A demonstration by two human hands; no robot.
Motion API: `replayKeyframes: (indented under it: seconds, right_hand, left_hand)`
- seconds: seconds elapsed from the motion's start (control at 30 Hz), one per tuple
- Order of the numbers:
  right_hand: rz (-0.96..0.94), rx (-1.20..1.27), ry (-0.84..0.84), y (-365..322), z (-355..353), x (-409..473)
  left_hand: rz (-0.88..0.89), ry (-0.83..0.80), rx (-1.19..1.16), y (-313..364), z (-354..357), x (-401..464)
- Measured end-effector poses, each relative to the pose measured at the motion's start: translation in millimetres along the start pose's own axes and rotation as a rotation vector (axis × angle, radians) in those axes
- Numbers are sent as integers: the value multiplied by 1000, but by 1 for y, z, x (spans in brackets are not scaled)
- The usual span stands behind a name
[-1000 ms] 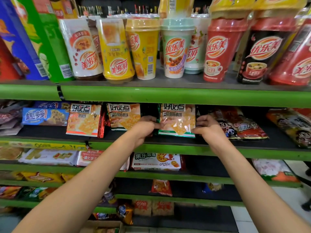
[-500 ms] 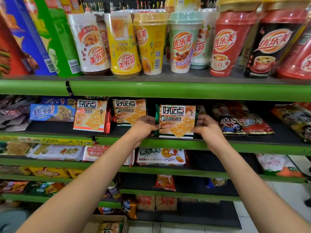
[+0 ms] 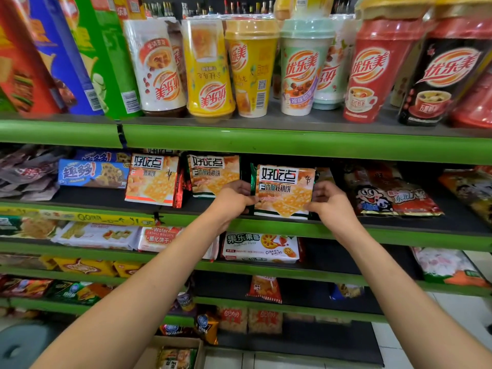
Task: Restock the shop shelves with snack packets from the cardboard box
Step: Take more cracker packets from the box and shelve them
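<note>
I have my left hand (image 3: 234, 199) and right hand (image 3: 332, 206) pinching the side edges of a biscuit packet (image 3: 283, 191), upright on the second shelf (image 3: 266, 225) — nearly placed. The cardboard box (image 3: 173, 354), near and low, shows more packets — restocking remains.

Head view: worn at head height — faces forward and slightly down.
Nearness: close to green shelves (image 3: 266, 145).
Shared views: single camera only.

My left hand (image 3: 234, 201) and right hand (image 3: 332, 206): both bare, no gloves, rings or watch. Forearms bare from the frame's lower corners; no sleeves visible.
</note>
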State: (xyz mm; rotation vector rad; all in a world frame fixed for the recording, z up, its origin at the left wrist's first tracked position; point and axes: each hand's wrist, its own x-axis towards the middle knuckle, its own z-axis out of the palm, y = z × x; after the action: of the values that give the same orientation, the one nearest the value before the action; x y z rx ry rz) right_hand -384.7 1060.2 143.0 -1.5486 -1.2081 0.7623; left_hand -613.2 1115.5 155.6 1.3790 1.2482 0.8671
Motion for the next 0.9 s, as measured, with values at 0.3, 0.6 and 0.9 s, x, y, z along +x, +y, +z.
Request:
replayKeyframes:
  seconds: [0.3, 0.6, 0.9]
  right_hand:
    - [-87, -10, -120, -36, 69, 1]
    - [-119, -119, -174, -48, 133, 3]
    - [-103, -193, -153, -48, 140, 11]
  left_hand:
    - [51, 144, 65, 2, -74, -19]
    - [85, 298, 346, -17, -123, -22]
    - [102, 350, 728, -16, -123, -7]
